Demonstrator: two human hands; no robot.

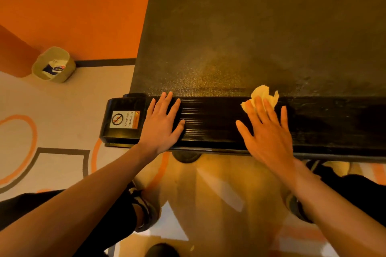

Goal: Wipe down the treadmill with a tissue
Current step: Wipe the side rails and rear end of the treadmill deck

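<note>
- Looking down from the head view, the right hand (269, 131) is lying flat on the treadmill (250, 37), its fingers spread and pressing a crumpled tissue (265, 94) against the far edge of the ribbed side rail (219, 123), where the rail meets the belt (240, 27); the grip is open, pinning rather than clasping.
- Resting palm-down on the same rail, the left hand (161, 123) is holding nothing, its grip open, just beside the end cap and its warning sticker (125, 120).
- Judging the risk: only the fingertips are covering the tissue, so it is likely slipping free or bunching during a stroke, leaving bare fingers dragging along the rail.
- Thin paper is probably snagging and shredding on the rail's fine ridges or the belt's grainy weave, leaving scraps behind.
- Pale dusty patches are showing on the belt, so one small wad is likely smearing the dirt rather than lifting it.
- Looking at surfaces: the rail is glossy, black and grooved lengthwise; the belt is matte, dark and pebbled; the tissue is soft, pale and creased.
- Sitting well apart on the floor (62, 100), a small round bin (39, 64) is holding some paper.
</note>
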